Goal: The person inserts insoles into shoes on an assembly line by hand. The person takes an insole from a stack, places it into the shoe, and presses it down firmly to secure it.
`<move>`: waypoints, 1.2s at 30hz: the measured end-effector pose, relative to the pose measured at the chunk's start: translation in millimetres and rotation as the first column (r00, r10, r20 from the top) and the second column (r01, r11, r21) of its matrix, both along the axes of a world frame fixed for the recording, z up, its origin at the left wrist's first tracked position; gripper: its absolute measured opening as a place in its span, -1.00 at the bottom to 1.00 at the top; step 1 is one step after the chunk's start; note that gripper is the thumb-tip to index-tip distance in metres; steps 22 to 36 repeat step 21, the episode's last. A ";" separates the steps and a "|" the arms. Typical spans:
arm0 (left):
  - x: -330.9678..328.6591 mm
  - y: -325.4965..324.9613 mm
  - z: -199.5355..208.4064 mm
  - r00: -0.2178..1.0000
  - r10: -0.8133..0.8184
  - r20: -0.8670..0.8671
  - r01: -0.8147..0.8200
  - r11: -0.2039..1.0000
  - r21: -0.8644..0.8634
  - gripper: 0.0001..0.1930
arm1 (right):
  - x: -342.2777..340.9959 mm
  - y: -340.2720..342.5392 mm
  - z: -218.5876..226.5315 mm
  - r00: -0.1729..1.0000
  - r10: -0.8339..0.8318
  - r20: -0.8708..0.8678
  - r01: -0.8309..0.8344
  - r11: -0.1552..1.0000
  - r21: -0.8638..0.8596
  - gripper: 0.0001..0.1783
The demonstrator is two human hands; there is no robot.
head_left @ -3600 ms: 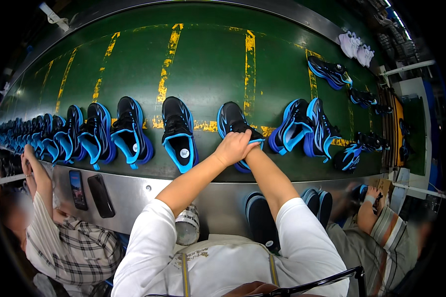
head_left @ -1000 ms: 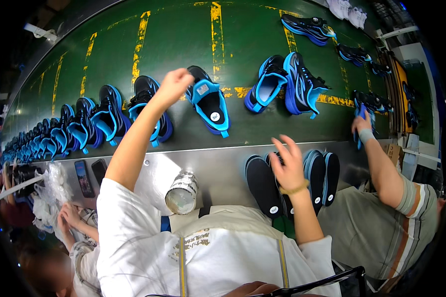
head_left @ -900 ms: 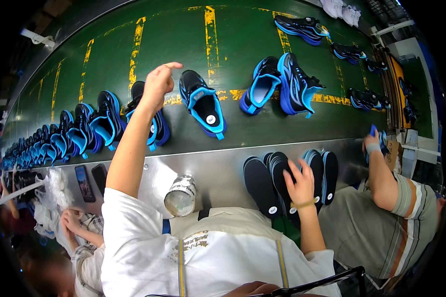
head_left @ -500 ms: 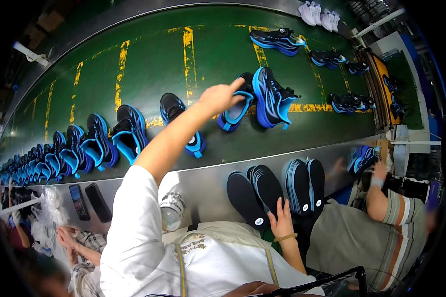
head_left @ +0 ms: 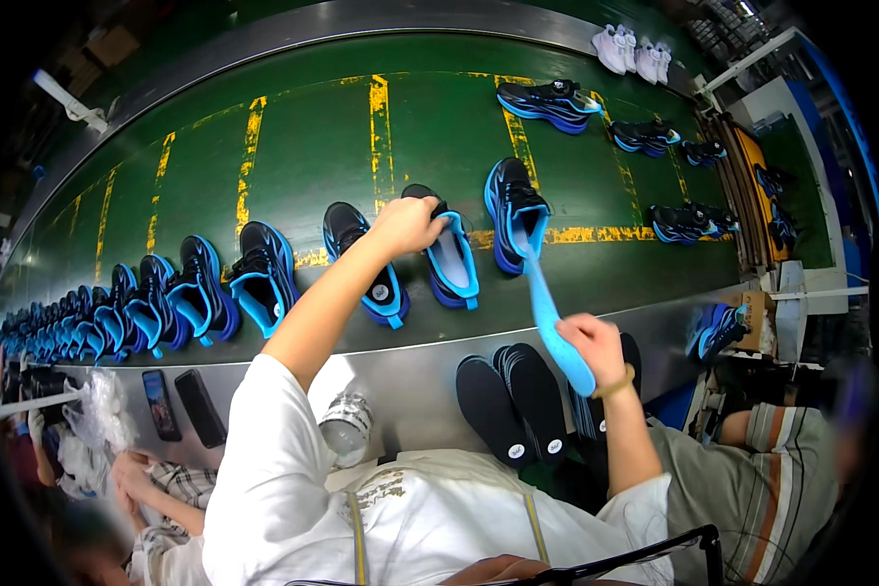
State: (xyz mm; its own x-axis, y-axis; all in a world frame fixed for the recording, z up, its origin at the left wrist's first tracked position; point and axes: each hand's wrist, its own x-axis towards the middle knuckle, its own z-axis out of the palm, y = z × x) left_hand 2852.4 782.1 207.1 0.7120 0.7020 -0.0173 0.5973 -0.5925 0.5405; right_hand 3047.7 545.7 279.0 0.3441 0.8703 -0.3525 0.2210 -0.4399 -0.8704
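Observation:
My left hand [head_left: 410,227] is closed on the upper of a black and blue sneaker [head_left: 456,272] lying on the green surface, its heel toward me. My right hand [head_left: 596,347] pinches a bright blue insole [head_left: 554,337], held lengthwise with its far tip at the opening of another black and blue sneaker [head_left: 505,200]. Just left of my left hand lies a sneaker [head_left: 344,223] with an insole visible inside. Below my right hand, stacked black insoles [head_left: 532,396] rest on the metal ledge, partly hidden on the right by my hand and forearm.
A long row of sneakers [head_left: 200,278] runs off to the left. A plastic bottle [head_left: 346,428] and two phones [head_left: 200,408] sit along the metal ledge [head_left: 415,356]. More sneakers [head_left: 547,105] lie at the far right. A co-worker's striped clothing [head_left: 752,469] is close on my right.
My right hand has risen from the insole stacks and now holds a blue insole at a shoe's opening. My left hand has moved left; the two shoes beside it stand farther apart.

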 end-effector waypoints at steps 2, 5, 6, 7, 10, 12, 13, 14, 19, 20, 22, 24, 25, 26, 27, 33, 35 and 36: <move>-12.7 -0.3 -4.9 0.995 0.095 0.031 -0.089 0.984 -0.155 -0.66 | -14.0 41.6 14.4 0.962 0.084 -0.261 -0.139 0.969 -0.202 -0.78; -8.2 0.2 -7.6 0.980 0.195 0.031 -0.171 0.916 -0.363 -0.66 | -30.1 84.6 -12.7 0.951 0.259 -0.169 -0.296 0.920 -0.255 -0.78; -2.9 0.9 -10.6 0.981 0.188 0.050 -0.157 0.916 -0.368 -0.66 | -33.0 96.4 -31.1 0.928 0.372 0.021 -0.358 0.906 -0.226 -0.74; -2.0 1.4 -15.9 0.980 0.191 0.061 -0.155 0.915 -0.372 -0.65 | -40.6 107.7 -44.7 0.903 0.418 0.097 -0.390 0.894 -0.222 -0.73; -5.3 7.6 -18.5 0.979 0.189 0.073 -0.138 0.888 -0.438 -0.64 | -78.6 135.8 -64.4 0.677 0.517 0.524 -0.407 0.856 -0.319 -0.78; -7.0 8.7 -14.5 0.979 0.183 0.091 -0.113 0.855 -0.507 -0.62 | -89.4 140.2 -94.2 0.573 0.506 0.645 -0.393 0.860 -0.326 -0.80; -6.0 7.4 -14.5 0.977 0.191 0.099 -0.120 0.865 -0.488 -0.62 | -90.7 139.2 -105.9 0.531 0.489 0.692 -0.393 0.865 -0.310 -0.80; -3.0 5.5 -14.4 0.974 0.197 0.108 -0.125 0.875 -0.468 -0.62 | -86.9 137.5 -120.7 0.459 0.553 0.695 -0.459 0.818 -0.347 -0.82; -3.0 -11.8 -43.6 0.927 0.332 0.176 -0.205 0.840 -0.502 -0.58 | -89.3 109.3 -95.7 0.365 0.380 0.850 -0.445 0.873 -0.199 -0.78; -0.9 -16.5 -48.8 0.935 0.326 0.140 -0.244 0.876 -0.415 -0.57 | -90.5 112.4 -82.8 0.397 0.529 0.750 -0.365 0.841 -0.399 -0.69; 2.4 -19.1 -50.7 0.933 0.334 0.136 -0.264 0.890 -0.373 -0.58 | -90.4 118.2 -68.1 0.446 0.646 0.620 -0.283 0.759 -0.586 -0.59; 2.4 -19.1 -50.7 0.933 0.334 0.136 -0.264 0.890 -0.373 -0.58 | -90.4 118.2 -68.1 0.446 0.646 0.620 -0.283 0.759 -0.586 -0.59; 2.4 -19.1 -50.7 0.933 0.334 0.136 -0.264 0.890 -0.373 -0.58 | -90.4 118.2 -68.1 0.446 0.646 0.620 -0.283 0.759 -0.586 -0.59; 2.4 -19.1 -50.7 0.933 0.334 0.136 -0.264 0.890 -0.373 -0.58 | -90.4 118.2 -68.1 0.446 0.646 0.620 -0.283 0.759 -0.586 -0.59; 2.4 -19.1 -50.7 0.933 0.334 0.136 -0.264 0.890 -0.373 -0.58 | -90.4 118.2 -68.1 0.446 0.646 0.620 -0.283 0.759 -0.586 -0.59; 2.4 -19.1 -50.7 0.933 0.334 0.136 -0.264 0.890 -0.373 -0.58 | -90.4 118.2 -68.1 0.446 0.646 0.620 -0.283 0.759 -0.586 -0.59; 2.4 -19.1 -50.7 0.933 0.334 0.136 -0.264 0.890 -0.373 -0.58 | -90.4 118.2 -68.1 0.446 0.646 0.620 -0.283 0.759 -0.586 -0.59; 2.4 -19.1 -50.7 0.933 0.334 0.136 -0.264 0.890 -0.373 -0.58 | -90.4 118.2 -68.1 0.446 0.646 0.620 -0.283 0.759 -0.586 -0.59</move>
